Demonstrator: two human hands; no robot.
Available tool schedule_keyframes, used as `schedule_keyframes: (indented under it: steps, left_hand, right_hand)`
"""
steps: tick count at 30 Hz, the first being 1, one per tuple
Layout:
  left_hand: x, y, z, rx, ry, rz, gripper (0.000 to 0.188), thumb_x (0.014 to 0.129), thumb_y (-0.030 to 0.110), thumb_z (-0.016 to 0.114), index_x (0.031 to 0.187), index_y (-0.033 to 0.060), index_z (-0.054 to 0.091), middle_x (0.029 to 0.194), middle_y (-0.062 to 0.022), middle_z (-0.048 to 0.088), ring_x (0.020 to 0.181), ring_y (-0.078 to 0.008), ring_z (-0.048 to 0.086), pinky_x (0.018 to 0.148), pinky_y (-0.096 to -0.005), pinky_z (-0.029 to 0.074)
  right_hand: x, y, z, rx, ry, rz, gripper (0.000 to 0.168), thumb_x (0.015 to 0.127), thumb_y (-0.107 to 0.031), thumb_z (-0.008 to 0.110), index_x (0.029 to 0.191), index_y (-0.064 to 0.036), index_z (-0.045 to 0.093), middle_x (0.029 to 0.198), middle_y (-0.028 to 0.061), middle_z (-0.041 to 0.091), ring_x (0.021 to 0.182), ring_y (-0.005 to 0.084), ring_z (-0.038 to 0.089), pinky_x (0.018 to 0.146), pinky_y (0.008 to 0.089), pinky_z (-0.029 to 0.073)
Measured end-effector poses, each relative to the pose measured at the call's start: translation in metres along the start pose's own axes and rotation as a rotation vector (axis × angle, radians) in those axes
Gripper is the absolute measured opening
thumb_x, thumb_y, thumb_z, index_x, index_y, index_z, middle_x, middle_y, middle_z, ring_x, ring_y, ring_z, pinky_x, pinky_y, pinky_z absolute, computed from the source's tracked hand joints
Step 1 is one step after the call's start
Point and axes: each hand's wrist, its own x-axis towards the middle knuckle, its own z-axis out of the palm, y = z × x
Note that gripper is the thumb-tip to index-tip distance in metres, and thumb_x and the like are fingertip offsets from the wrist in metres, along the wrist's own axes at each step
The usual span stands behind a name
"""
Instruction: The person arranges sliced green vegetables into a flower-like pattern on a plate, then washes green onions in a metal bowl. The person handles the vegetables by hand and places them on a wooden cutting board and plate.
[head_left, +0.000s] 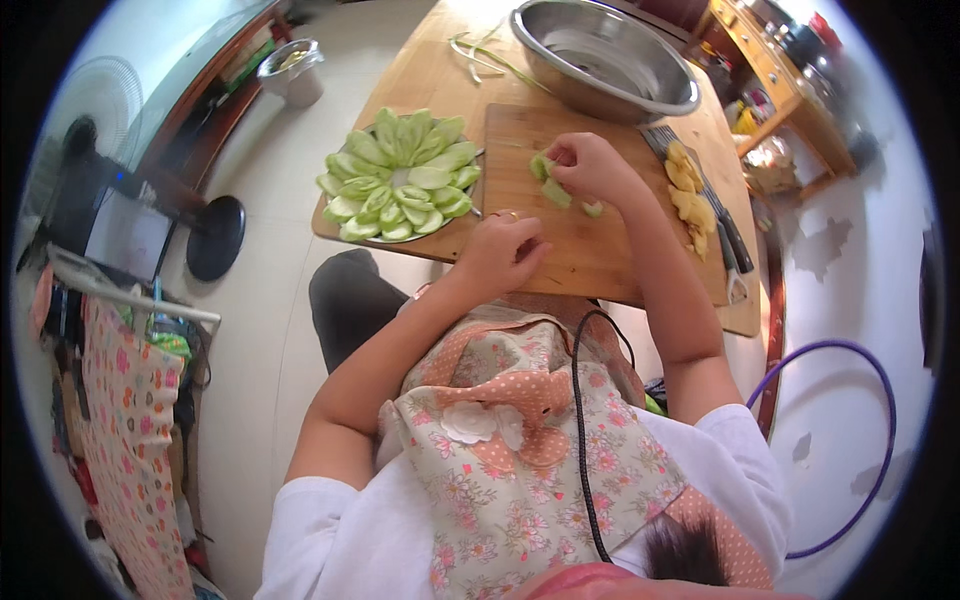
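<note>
My right hand (589, 169) is over the wooden cutting board (592, 259), its fingertips closed on a small green vegetable piece (541, 166). Just below it on the board lie another green piece (556, 193) and a pale end piece (592, 209). My left hand (506, 251) rests at the board's left edge with its fingers loosely curled; nothing shows in it. To its left stands a plate of pale green vegetable slices (431, 178), fanned out in rings. Peeled ginger-like pieces (694, 214) lie at the board's right side.
A large steel basin (607, 60) stands behind the board. Green-white stalks (480, 56) lie left of it. At the right edge are a black-handled knife (735, 240) and a peeler (735, 287). A lined bin (292, 73) and a fan base (215, 238) stand on the floor.
</note>
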Motion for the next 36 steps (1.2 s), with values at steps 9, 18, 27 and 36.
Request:
schedule_keyframes:
  steps: [9, 18, 27, 36]
  left_hand:
    - [0.000, -0.002, 0.001, 0.009, 0.046, 0.055, 0.018, 0.083, 0.017, 0.068, 0.075, 0.0046, 0.058, 0.066, -0.0104, 0.056, 0.066, -0.0284, 0.056, 0.061, -0.0388, 0.044]
    - [0.017, 0.008, -0.005, 0.027, -0.108, -0.158, 0.022, 0.083, 0.023, 0.069, 0.073, 0.0054, 0.060, 0.065, -0.0104, 0.061, 0.061, -0.0290, 0.059, 0.056, -0.0399, 0.046]
    - [0.015, 0.006, 0.004, 0.099, -0.005, -0.060, 0.024, 0.086, 0.021, 0.068, 0.073, 0.0038, 0.059, 0.062, -0.0103, 0.055, 0.054, -0.0260, 0.054, 0.050, -0.0371, 0.040]
    - [0.015, 0.009, 0.003, 0.109, -0.021, -0.104, 0.026, 0.086, 0.022, 0.067, 0.070, 0.0042, 0.056, 0.063, -0.0117, 0.055, 0.060, -0.0307, 0.055, 0.055, -0.0409, 0.042]
  right_hand:
    - [0.005, -0.001, -0.002, -0.008, -0.103, -0.150, 0.017, 0.084, -0.014, 0.067, 0.094, 0.000, 0.065, 0.073, -0.0002, 0.059, 0.067, 0.0062, 0.053, 0.061, 0.0228, 0.045]
    - [0.000, 0.033, -0.037, 0.163, 0.022, -0.249, 0.013, 0.087, -0.012, 0.068, 0.093, -0.002, 0.064, 0.077, -0.0060, 0.058, 0.068, 0.0013, 0.048, 0.060, 0.0194, 0.041]
    - [0.010, 0.056, -0.039, -0.043, 0.140, -0.354, 0.017, 0.084, -0.008, 0.066, 0.099, -0.002, 0.065, 0.089, 0.0046, 0.061, 0.077, 0.0136, 0.056, 0.067, 0.0270, 0.046]
    - [0.014, 0.046, 0.005, -0.191, 0.218, -0.639, 0.022, 0.080, -0.003, 0.066, 0.101, -0.008, 0.067, 0.095, 0.0083, 0.061, 0.096, 0.0268, 0.055, 0.086, 0.0387, 0.044]
